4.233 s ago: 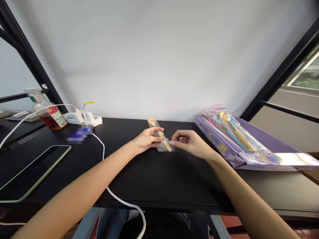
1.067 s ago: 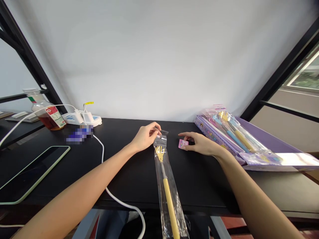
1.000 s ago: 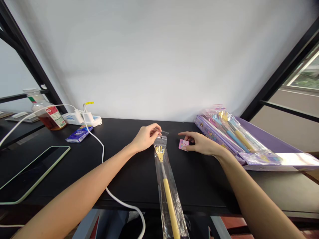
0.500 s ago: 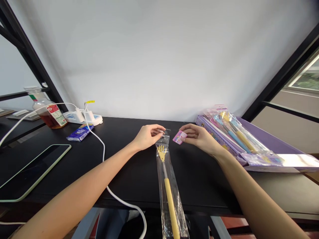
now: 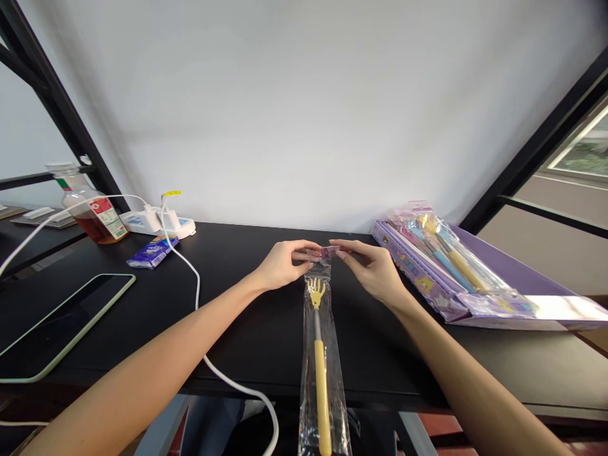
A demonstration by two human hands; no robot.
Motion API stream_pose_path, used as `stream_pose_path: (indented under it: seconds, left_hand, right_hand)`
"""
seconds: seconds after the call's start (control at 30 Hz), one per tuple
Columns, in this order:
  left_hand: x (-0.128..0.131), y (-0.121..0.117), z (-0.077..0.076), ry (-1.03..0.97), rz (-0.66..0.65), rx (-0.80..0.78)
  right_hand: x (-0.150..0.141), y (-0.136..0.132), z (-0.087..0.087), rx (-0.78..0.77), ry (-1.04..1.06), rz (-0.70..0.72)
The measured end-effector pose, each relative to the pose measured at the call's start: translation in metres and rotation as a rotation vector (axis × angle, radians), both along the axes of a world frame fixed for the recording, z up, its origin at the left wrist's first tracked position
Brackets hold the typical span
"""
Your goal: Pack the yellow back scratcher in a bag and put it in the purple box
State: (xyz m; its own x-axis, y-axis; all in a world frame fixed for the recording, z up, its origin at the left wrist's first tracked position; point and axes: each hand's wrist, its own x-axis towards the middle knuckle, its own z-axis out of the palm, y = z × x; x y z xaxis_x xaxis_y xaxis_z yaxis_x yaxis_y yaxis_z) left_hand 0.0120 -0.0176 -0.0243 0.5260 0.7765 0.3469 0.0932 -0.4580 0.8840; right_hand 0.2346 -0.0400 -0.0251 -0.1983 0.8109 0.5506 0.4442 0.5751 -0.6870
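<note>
A yellow hand-shaped back scratcher lies in a clear plastic bag on the black desk, pointing away from me. Its claw is at the bag's far end, and its yellow handle runs toward me past the desk's front edge. My left hand pinches the top of the bag. My right hand holds a small pink card between finger and thumb, just above the bag's top. The fingertips of my two hands nearly meet there, and the card's end is hidden among them.
To the right, a purple box holds several bagged back scratchers. To the left lie a dark tablet, a white cable, a blue wrapped packet, a power strip and a bottle of amber liquid.
My right hand has lifted the pink card from the desk and moved it left to the bag's top. The bag has swung straighter, and my left hand still pinches it.
</note>
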Motion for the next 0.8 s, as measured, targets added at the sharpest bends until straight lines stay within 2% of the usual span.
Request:
stream_pose_path:
  seconds: [0.17, 0.43, 0.6, 0.8]
  left_hand:
    - [0.0008, 0.0008, -0.0007, -0.007, 0.002, 0.017]
    - [0.0029, -0.0027, -0.0014, -0.034, -0.023, 0.009]
    - [0.0047, -0.0022, -0.0019, -0.078, -0.090, -0.053]
    - [0.0017, 0.0009, 0.0019, -0.100, -0.063, -0.166]
  right_hand:
    - [-0.0041, -0.0049, 0.0032, 0.099, -0.107, -0.026]
    - [-0.0072, -0.0058, 0.0061, 0.189, -0.208, 0.023]
    - [-0.0063, -0.0036, 0.0030, 0.290, -0.247, 0.024]
    - [-0.0064, -0.0046, 0.0032, 0.337, -0.275, 0.020]
